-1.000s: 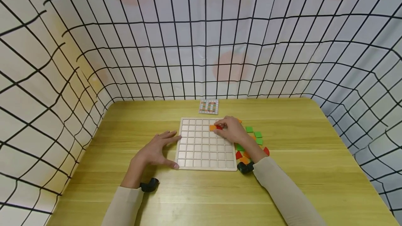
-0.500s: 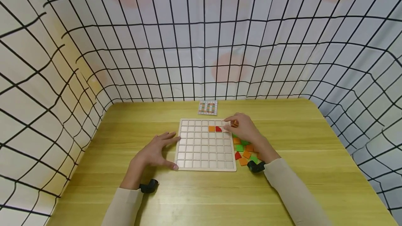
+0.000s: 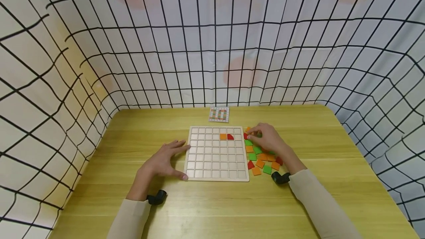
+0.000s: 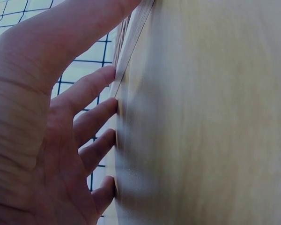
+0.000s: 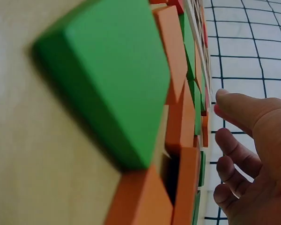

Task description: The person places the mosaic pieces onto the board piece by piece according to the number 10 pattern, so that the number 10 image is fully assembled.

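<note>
A pale square grid board (image 3: 216, 158) lies mid-table, with an orange square tile (image 3: 223, 136) and a red rounded tile (image 3: 230, 137) in neighbouring cells of an upper row. My left hand (image 3: 162, 159) rests with spread fingers and thumb at the board's left edge; in the left wrist view its fingertips touch down in a line. Right of the board, my right hand (image 3: 267, 137) hovers over loose tiles. Its thumb and index tips are beside another red tile (image 3: 245, 135), slightly apart. In the right wrist view, the other fingers (image 5: 232, 176) bend loosely.
Loose green, orange and red tiles, such as a green square (image 3: 267, 169), lie scattered along the board's right side. A small patterned card (image 3: 219, 114) lies behind the board. Gridded cloth (image 3: 212, 47) encloses the table (image 3: 206, 209) at the back and sides.
My right hand has drawn back rightward from the board to the loose tiles, uncovering the red rounded tile in its cell. My left hand has stayed at the board's edge.
</note>
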`<control>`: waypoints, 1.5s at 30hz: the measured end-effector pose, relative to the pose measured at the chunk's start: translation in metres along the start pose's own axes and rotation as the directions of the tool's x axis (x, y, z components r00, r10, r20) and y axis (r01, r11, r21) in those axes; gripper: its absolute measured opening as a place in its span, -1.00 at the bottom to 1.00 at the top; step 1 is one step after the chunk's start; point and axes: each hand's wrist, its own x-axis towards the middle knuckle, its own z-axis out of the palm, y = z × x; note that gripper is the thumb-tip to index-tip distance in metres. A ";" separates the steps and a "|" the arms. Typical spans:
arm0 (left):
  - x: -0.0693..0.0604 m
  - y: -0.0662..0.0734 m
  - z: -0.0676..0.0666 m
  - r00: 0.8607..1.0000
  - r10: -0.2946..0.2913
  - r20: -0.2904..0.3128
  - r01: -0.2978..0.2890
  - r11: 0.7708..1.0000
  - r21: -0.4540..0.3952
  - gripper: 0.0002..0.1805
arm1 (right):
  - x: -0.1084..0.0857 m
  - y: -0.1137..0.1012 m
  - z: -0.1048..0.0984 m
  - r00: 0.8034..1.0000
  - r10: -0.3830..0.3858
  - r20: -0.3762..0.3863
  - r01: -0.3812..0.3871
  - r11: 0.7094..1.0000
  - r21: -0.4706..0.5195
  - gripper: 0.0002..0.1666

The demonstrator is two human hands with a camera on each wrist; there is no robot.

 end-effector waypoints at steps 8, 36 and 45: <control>-0.001 -0.001 0.000 1.000 -0.013 0.006 0.013 1.000 -0.006 0.26 | -0.004 0.006 -0.002 1.000 -0.008 -0.010 0.008 1.000 -0.008 -0.73; -0.001 0.000 0.000 1.000 0.002 0.003 -0.002 1.000 -0.015 0.25 | -0.011 0.029 -0.014 0.995 -0.073 0.068 0.074 0.997 -0.009 -0.64; 0.000 0.000 0.000 1.000 0.000 0.004 0.000 1.000 -0.007 0.25 | -0.010 0.029 -0.014 0.997 -0.035 0.062 0.034 0.999 0.018 -0.71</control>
